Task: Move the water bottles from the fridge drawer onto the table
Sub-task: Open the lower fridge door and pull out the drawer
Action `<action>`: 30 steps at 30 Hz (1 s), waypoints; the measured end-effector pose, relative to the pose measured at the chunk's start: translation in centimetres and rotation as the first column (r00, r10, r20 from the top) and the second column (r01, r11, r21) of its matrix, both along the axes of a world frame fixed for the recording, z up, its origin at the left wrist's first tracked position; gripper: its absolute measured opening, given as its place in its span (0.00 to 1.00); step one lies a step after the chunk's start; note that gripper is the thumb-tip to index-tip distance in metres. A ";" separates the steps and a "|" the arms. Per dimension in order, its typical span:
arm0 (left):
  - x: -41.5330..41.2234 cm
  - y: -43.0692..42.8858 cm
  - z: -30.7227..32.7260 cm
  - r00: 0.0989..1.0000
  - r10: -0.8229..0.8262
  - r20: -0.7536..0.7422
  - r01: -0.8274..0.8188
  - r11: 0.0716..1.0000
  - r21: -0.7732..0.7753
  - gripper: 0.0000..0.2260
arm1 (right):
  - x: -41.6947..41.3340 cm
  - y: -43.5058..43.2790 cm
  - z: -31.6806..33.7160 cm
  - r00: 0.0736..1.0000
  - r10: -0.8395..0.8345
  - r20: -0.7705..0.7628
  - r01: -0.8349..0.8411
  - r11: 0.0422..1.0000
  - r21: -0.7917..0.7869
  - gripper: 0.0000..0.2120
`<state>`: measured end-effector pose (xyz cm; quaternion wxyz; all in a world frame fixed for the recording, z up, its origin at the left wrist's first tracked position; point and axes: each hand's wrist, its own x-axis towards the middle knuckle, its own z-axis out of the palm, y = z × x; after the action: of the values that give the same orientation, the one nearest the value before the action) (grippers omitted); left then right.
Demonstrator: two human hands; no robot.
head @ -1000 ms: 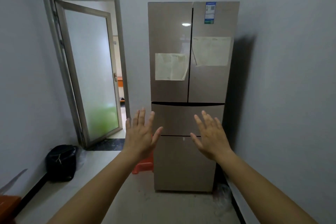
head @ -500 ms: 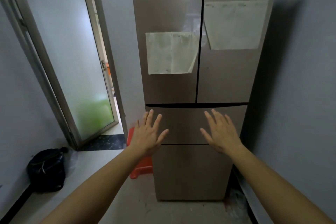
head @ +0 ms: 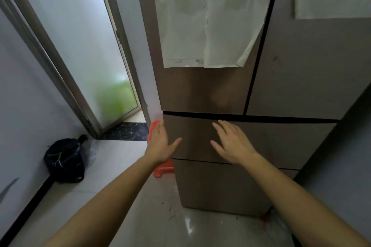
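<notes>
Presently: left hand point(head: 160, 144) at left edge of closed bronze fridge drawer point(head: 281, 140), right hand point(head: 232, 144) before its centre; fingers point(head: 223, 128) straight, empty.

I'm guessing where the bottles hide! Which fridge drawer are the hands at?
The upper drawer, just under the two doors: left hand and right hand hover before it. The lower drawer lies below them.

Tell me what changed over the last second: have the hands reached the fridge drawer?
The person stepped closer; the fridge now fills the view. Both hands advanced, open: the left hand to the left edge of the upper drawer, the right hand before its front near the top gap. Contact cannot be told; nothing is gripped. Unchanged: the drawer shut, papers on the fridge, black bag on the floor.
</notes>
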<state>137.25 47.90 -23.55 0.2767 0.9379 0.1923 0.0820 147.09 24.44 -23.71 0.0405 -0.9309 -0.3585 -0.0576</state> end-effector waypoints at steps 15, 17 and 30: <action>10.9 8.8 -5.4 0.995 -0.057 0.081 0.077 0.958 -0.277 0.27 | 4.6 10.1 -5.5 0.976 -0.176 -0.129 0.179 0.984 0.009 0.46; 10.9 9.0 -5.6 0.994 -0.076 0.080 0.096 0.955 -0.281 0.25 | 4.5 10.5 -5.5 0.974 -0.192 -0.122 0.198 0.980 0.034 0.47; 3.3 6.5 -6.0 0.995 -0.067 0.073 0.095 0.851 -0.516 0.25 | -2.8 7.1 -5.9 0.987 -0.144 -0.065 0.153 0.973 0.175 0.37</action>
<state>140.54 54.43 -29.58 0.5275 0.8334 0.1603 0.0397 144.27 31.54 -29.65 0.1292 -0.9488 -0.2800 -0.0683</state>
